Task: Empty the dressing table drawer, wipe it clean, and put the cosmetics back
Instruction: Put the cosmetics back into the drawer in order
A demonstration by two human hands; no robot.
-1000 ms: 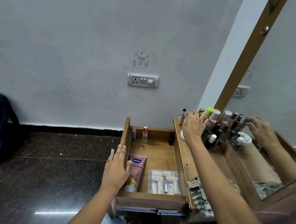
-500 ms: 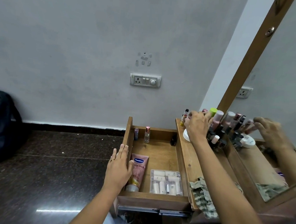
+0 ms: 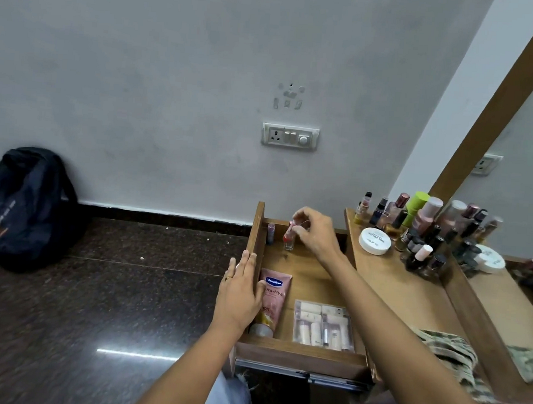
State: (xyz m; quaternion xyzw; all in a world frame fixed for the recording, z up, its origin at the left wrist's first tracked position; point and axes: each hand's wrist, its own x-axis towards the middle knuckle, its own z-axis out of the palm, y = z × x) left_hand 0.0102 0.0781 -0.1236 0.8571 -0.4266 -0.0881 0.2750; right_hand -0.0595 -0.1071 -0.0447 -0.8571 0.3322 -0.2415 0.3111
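The wooden drawer (image 3: 298, 355) is pulled out. My left hand (image 3: 240, 291) rests flat with straight fingers on its left wall. My right hand (image 3: 313, 232) reaches over the drawer's back and pinches a small pink-capped item (image 3: 289, 230), which touches the top of a small clear bottle (image 3: 289, 243) standing there. A small dark tube (image 3: 270, 232) stands in the back left corner. A pink Vaseline tube (image 3: 272, 300) lies along the left side. A clear pouch of small tubes (image 3: 322, 325) lies at the front right.
On the dressing table top (image 3: 410, 294) stand several bottles (image 3: 415, 218) and a white round jar (image 3: 375, 240), against the mirror (image 3: 518, 188). A patterned cloth (image 3: 450, 353) lies near the front. A dark backpack (image 3: 28, 204) sits on the floor at left.
My right hand has left the bottles on the table top and come over the back of the drawer with a small pink-capped item. My left hand stays on the drawer wall.
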